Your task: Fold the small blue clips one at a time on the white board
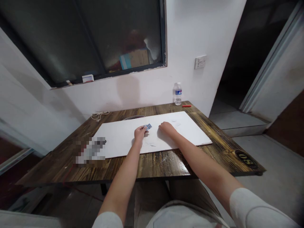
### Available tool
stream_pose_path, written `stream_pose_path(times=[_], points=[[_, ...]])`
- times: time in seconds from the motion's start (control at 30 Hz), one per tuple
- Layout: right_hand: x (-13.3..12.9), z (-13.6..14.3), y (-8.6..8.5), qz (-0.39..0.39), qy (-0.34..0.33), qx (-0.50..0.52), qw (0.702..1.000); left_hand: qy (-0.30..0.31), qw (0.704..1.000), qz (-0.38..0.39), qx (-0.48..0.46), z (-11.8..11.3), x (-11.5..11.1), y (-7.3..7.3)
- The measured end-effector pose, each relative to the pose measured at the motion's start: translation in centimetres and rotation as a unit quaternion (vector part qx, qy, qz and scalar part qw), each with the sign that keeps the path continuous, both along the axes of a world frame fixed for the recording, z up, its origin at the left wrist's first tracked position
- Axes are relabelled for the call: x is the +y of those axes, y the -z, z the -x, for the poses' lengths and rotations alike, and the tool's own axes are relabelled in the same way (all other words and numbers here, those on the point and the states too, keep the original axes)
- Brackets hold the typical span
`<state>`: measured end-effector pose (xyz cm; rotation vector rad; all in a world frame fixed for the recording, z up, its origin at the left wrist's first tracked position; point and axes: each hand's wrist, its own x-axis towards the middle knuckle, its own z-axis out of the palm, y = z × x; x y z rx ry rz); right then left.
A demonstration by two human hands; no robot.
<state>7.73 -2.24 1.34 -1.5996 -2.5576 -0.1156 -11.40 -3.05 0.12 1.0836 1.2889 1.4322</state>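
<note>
Over a white board, my left hand pinches a small blue printed card between thumb and fingers. The card's far end sticks out to the right, and its print is too small to read. To the right of it, my right hand is closed, with fingers curled down close to the board. Whatever those fingers may hold is hidden. Some small dark marks show on the board near both hands.
The board lies on a dark wooden table. Toward the back stand a water bottle and a red pen-like stick. White cord lies at the back left; a blurred-out patch covers something at the board's left end.
</note>
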Motion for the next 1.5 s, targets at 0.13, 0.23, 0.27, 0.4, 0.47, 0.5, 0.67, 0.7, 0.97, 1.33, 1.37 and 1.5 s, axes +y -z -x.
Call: stream_pose_path(times=[0.13,0.23,0.27,0.4,0.47,0.5,0.67,0.7,0.97,1.33,1.37,1.5], points=[[-0.6,0.0,0.0,-0.034,-0.007,0.012,0.999,-0.004,1.000,-0.003,-0.003,0.0,-0.1,-0.1],[-0.9,0.0,-0.1,-0.040,-0.012,0.015,0.999,-0.007,1.000,0.000,0.002,0.0,-0.1,-0.1],[-0.9,0.1,-0.1,-0.038,-0.010,0.012,0.999,-0.007,1.000,0.001,0.003,0.0,-0.1,-0.1],[-0.9,0.1,-0.1,-0.037,0.011,0.017,0.999,-0.006,1.000,0.005,0.004,0.0,0.0,-0.1],[-0.9,0.2,0.0,-0.037,0.022,0.021,0.999,-0.003,1.000,0.004,0.005,-0.1,0.0,0.0],[-0.9,0.2,0.1,-0.037,0.028,0.024,0.999,-0.003,1.000,0.003,0.006,-0.1,0.0,0.0],[-1.0,0.3,0.3,-0.039,0.047,0.034,0.998,-0.006,1.000,0.005,0.011,0.0,0.1,0.1],[-1.0,0.3,0.4,-0.038,0.048,0.036,0.997,-0.006,1.000,0.005,0.011,0.0,0.1,0.1],[-1.1,0.2,0.3,-0.035,0.032,0.042,0.998,-0.008,1.000,0.010,0.010,-0.1,0.1,0.1],[-1.0,0.2,0.7,-0.040,0.066,0.071,0.994,0.000,1.000,0.002,0.005,-0.1,0.1,0.1],[-0.9,0.2,0.8,-0.040,0.070,0.077,0.994,-0.001,1.000,0.004,0.004,-0.1,0.1,0.0],[-0.6,-0.2,1.4,-0.046,0.072,0.131,0.988,-0.005,1.000,0.007,0.002,-0.1,0.1,-0.1]])
